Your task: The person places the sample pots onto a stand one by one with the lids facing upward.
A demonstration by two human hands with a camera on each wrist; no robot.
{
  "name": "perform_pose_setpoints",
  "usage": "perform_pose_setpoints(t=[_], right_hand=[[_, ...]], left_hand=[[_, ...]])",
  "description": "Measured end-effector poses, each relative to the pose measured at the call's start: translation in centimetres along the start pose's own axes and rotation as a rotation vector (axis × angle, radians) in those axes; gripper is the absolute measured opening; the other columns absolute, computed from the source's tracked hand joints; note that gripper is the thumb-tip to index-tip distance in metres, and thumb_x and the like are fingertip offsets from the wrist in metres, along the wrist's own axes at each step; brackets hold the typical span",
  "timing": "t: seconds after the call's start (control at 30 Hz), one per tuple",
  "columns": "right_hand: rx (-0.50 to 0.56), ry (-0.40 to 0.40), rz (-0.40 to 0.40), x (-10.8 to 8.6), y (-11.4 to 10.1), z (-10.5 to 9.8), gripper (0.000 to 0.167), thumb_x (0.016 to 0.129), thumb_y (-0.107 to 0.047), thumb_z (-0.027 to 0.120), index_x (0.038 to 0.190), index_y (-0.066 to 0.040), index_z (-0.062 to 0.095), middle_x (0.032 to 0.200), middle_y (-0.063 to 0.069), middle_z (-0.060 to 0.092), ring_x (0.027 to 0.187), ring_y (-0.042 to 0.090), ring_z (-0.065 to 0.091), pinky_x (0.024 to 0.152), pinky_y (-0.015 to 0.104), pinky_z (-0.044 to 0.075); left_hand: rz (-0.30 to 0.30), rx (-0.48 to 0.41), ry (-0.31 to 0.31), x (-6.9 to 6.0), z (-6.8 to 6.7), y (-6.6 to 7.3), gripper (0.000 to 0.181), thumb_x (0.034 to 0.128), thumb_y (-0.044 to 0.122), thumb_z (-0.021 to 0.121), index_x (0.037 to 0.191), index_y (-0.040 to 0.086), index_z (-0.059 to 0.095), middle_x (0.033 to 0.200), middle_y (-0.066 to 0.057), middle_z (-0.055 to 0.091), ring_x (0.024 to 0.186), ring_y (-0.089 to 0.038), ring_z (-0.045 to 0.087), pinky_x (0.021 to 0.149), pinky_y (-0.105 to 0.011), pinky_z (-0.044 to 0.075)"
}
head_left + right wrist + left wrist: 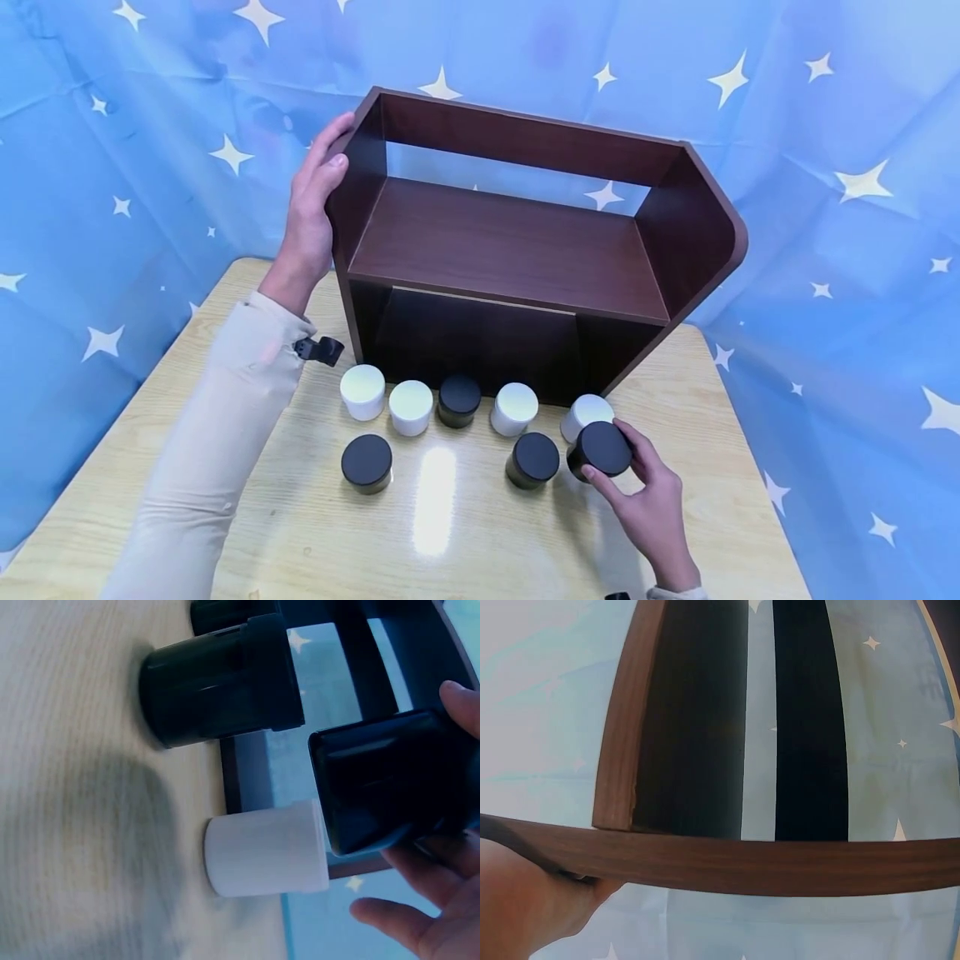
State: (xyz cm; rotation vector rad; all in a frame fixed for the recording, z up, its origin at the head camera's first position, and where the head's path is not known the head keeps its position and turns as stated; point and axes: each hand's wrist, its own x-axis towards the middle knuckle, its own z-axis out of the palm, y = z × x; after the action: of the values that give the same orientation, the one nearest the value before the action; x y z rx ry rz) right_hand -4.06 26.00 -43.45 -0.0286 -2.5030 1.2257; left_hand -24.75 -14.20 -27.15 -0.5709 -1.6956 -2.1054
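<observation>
A dark brown wooden shelf stands on the table. My left hand rests flat against the outside of its left side panel, fingers extended. In the left wrist view, part of that hand shows just beyond the panel's edge. My right hand holds a black lidded jar between thumb and fingers. The right wrist view shows this black jar raised off the table. Close behind it stands a white jar, partly covered from the head view. Another black jar sits to its left.
Along the shelf's front stand more white jars and a black jar. One black jar sits nearer, at the left. The light wooden table is bordered by a blue star-patterned curtain.
</observation>
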Motion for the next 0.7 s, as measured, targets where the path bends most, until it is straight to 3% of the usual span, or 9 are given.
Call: perform_pose_setpoints(t=[0.4,0.7], right_hand=[[-0.026,-0.012,-0.041,1.1,-1.6,-1.1,0.071,0.071,-0.002,0.088,0.136,-0.009,0.061,0.125,0.019,0.07,0.105,-0.023,0.054,0.089,-0.001,0.042],[-0.032,-0.034,0.02,2.4,-3.6,-2.6,0.067,0.076,-0.006,0.086,0.138,-0.012,0.059,0.124,0.022,0.07,0.098,-0.023,0.055,0.081,0.0,0.046]], left_hand=[[0.012,0.021,-0.02,-0.1,-0.1,-0.1,0.055,0.0993,0.029,0.038,0.153,0.018,0.042,0.157,0.0,0.04,0.14,-0.022,0.036,0.109,-0.037,0.032],[0.058,0.046,-0.032,0.0,0.1,-0.2,0.056,0.0994,0.027,0.034,0.153,0.014,0.04,0.157,-0.003,0.038,0.141,-0.021,0.035,0.11,-0.034,0.031]])
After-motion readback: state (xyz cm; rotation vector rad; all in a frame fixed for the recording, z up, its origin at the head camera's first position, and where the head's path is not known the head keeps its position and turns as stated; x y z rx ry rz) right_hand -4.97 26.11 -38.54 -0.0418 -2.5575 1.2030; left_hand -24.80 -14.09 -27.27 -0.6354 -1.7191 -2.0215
